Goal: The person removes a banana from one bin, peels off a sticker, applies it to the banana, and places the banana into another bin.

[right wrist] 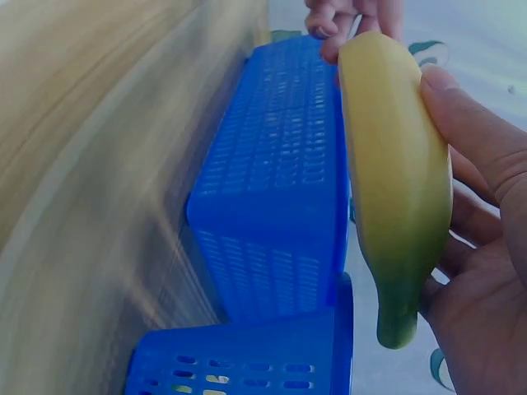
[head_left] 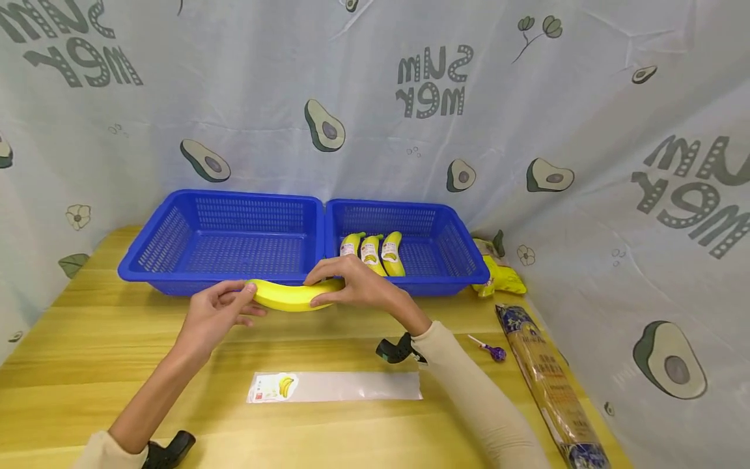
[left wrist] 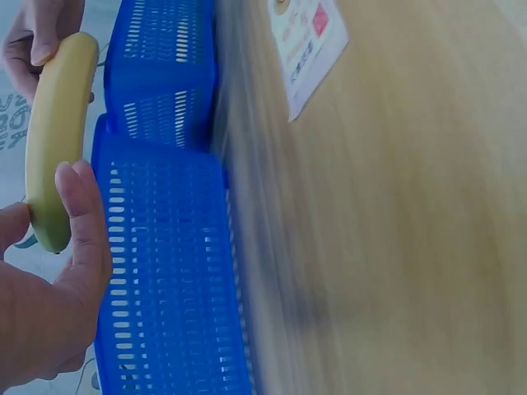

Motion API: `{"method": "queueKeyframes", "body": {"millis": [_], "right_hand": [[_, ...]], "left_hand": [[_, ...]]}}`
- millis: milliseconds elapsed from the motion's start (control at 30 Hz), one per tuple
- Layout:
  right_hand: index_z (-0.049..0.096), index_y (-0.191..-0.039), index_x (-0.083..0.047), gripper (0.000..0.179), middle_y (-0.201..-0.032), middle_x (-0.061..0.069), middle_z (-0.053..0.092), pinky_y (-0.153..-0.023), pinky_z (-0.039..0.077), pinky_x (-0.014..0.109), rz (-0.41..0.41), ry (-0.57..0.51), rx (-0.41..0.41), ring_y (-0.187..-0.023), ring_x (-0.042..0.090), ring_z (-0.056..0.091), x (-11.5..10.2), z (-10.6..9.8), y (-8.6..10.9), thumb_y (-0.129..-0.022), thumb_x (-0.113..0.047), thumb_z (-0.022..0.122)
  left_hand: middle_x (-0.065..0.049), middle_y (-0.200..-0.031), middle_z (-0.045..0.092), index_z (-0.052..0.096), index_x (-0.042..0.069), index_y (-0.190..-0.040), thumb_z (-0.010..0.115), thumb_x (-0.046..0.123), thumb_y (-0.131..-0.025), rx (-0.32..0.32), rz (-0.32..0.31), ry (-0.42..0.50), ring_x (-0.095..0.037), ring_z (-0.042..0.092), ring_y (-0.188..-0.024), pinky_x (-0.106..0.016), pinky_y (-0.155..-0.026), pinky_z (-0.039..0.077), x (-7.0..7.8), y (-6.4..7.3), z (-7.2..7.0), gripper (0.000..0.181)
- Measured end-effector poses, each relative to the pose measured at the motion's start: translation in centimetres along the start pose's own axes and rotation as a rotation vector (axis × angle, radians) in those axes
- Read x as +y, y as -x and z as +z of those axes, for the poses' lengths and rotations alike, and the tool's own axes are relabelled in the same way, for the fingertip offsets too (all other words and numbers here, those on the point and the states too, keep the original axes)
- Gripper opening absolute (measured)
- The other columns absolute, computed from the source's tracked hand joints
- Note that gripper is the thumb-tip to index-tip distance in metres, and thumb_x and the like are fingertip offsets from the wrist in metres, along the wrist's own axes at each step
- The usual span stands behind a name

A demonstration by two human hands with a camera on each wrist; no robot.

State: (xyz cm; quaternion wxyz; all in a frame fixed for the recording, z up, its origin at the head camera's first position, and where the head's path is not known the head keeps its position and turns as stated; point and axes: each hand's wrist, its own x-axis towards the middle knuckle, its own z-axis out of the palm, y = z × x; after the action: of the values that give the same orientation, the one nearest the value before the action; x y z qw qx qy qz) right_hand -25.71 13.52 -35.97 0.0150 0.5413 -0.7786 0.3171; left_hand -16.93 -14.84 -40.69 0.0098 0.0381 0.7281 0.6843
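A yellow banana (head_left: 284, 296) is held level above the table, near the front rims of two blue baskets. My left hand (head_left: 213, 316) pinches its left end between thumb and finger. Toward the stem end, my right hand (head_left: 360, 283) grips it; the stem is mostly covered in the head view. In the right wrist view the banana's green stem (right wrist: 397, 321) shows below the right thumb. Below both hands, a long clear plastic sleeve (head_left: 357, 385) with a banana label lies flat on the table.
The left blue basket (head_left: 228, 195) holds nothing visible. Three labelled bananas (head_left: 372, 254) lie in the right blue basket (head_left: 463, 273). At the right are a yellow packet (head_left: 504, 279), a purple lollipop (head_left: 497, 353) and a long noodle-like package (head_left: 553, 384). A patterned curtain (head_left: 381, 143) hangs behind.
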Motion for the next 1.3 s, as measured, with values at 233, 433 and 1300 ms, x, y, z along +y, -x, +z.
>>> {"method": "queueKeyframes", "body": {"millis": [233,433,1300], "right_hand": [[0.079,-0.117,0.000,0.032,-0.116,0.012,0.079,-0.094,0.058,0.022,-0.005,0.044,-0.016,-0.110,0.023,0.074,-0.2,0.6,1.3,-0.088,-0.009,0.090],[0.078,-0.122,-0.001,0.040,-0.120,0.010,0.078,-0.099,0.057,0.023,0.078,0.089,-0.051,-0.114,0.023,0.073,-0.9,0.6,3.4,-0.086,-0.011,0.092],[0.079,-0.120,0.000,0.038,-0.117,0.011,0.080,-0.100,0.058,0.029,0.186,0.126,-0.081,-0.110,0.024,0.073,0.7,3.3,9.1,-0.086,-0.010,0.092]], "left_hand": [[-0.002,-0.105,0.079,0.052,-0.012,-0.145,0.063,0.029,-0.112,-0.043,-0.049,0.032,-0.014,0.079,-0.091,-0.032,-0.088,0.065,-0.5,0.2,0.3,0.054],[-0.006,-0.103,0.079,0.050,-0.015,-0.144,0.063,0.024,-0.112,-0.097,-0.108,0.029,-0.018,0.080,-0.093,-0.029,-0.093,0.063,-0.8,0.4,0.8,0.052],[-0.016,-0.095,0.076,0.060,-0.018,-0.127,0.066,0.013,-0.108,-0.182,-0.110,-0.228,-0.030,0.077,-0.080,-0.036,-0.069,0.066,-3.3,1.2,3.9,0.037]]}}
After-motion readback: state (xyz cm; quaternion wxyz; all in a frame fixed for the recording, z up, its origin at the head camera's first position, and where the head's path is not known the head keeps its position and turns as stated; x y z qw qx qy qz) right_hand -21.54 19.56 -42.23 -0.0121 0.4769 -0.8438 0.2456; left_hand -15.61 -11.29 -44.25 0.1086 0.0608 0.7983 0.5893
